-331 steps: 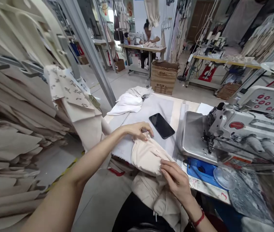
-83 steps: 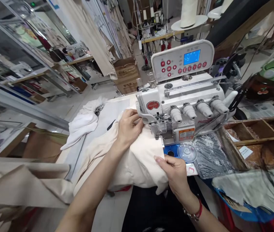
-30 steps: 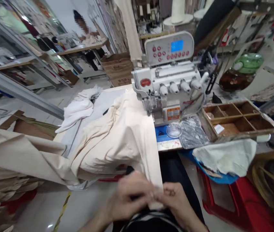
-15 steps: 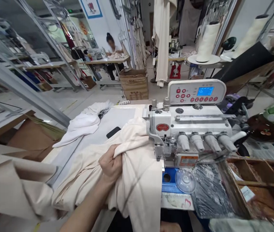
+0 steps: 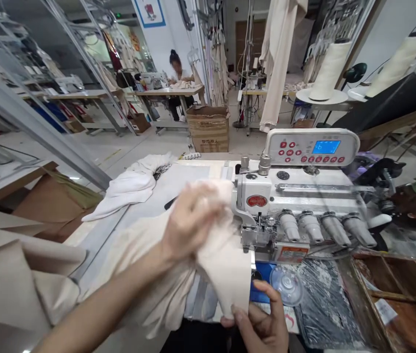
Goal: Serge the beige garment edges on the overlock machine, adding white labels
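Beige fabric (image 5: 230,269) lies over the machine's bed, its right edge running along the needle area of a white overlock sewing machine (image 5: 303,193). My left hand (image 5: 189,220) is on or just above the cloth left of the presser foot, its fingers smeared by motion. At the near end of the fabric, my right hand (image 5: 259,318) pinches the lower edge between thumb and fingers, with the index finger raised. More of the fabric hangs in folds off the front of the table. A dark phone (image 5: 170,202) is mostly hidden behind my left hand.
White cloth (image 5: 130,184) is heaped at the table's left. Right of the fabric are a clear round dish (image 5: 286,286), a plastic-wrapped dark packet (image 5: 325,299) and a wooden compartment tray (image 5: 380,294). A cardboard box (image 5: 208,130) stands beyond, and a person (image 5: 178,73) sits farther back.
My left hand has let go of the bunched fold and moved up and right toward the machine. My right hand has risen from the bottom edge onto the fabric's end. The view has shifted slightly.
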A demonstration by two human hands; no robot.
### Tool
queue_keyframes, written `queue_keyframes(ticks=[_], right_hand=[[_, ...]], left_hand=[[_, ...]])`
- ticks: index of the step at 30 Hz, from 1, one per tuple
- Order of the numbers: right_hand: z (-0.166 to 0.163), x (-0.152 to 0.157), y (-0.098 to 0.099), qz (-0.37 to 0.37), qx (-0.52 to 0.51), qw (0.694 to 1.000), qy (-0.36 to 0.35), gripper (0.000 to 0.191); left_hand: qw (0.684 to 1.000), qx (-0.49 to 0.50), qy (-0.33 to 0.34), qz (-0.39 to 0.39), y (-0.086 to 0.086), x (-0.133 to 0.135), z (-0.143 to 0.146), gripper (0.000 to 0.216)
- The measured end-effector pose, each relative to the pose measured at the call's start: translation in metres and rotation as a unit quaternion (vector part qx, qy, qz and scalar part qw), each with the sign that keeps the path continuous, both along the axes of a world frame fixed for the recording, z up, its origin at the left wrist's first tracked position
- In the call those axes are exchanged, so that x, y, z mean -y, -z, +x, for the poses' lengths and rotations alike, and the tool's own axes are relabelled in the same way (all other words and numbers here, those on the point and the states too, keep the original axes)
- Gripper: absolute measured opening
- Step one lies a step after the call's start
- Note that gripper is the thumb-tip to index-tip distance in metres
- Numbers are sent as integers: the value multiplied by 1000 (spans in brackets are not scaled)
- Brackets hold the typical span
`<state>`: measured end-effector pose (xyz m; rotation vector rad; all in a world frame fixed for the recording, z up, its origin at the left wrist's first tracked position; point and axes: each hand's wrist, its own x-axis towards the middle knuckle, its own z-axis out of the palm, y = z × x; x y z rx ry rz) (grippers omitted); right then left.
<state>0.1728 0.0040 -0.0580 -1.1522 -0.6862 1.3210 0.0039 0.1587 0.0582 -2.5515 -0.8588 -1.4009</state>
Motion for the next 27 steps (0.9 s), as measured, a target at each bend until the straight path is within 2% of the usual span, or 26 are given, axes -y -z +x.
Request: queue_keyframes(ticks=[2, 4, 6, 10, 13, 16, 20, 23, 25, 26, 27], right_hand=[[-4, -9, -7, -1, -21, 999, 41, 63], [-3, -20, -12, 23, -23, 998, 48, 61], [1, -31, -16, 56, -2, 998, 23, 49], [10, -48, -18, 117, 87, 989, -34, 22], [14, -53, -12, 160, 137, 977, 2, 17], [19, -55, -5, 257, 197, 946, 25, 21], [25, -64, -14, 386, 270, 882, -6, 33], [26, -69, -26, 426, 291, 856, -28, 22], [24, -71, -29, 420, 307, 853, -35, 13], [23, -72, -28, 418, 313, 851, -43, 13], [20, -73, -27, 417, 317, 850, -53, 22]], left_hand=[[994, -44, 94, -17, 19, 26, 13, 26], [988, -51, 141, -38, 35, 44, 19, 24], [984, -16, 163, -76, 43, 48, 19, 25], [964, 9, 194, -181, 34, 27, 12, 12], [953, -17, 206, -221, 26, 11, 6, 11], [941, -35, 212, -260, 24, -7, 2, 11], [909, -14, 187, -373, 21, -62, 9, 23], [910, 58, 112, -395, 20, -92, 19, 31], [917, 105, 58, -381, 26, -78, 22, 35], [919, 123, 38, -372, 30, -59, 23, 37], [923, 130, 24, -363, 36, -33, 22, 38]])
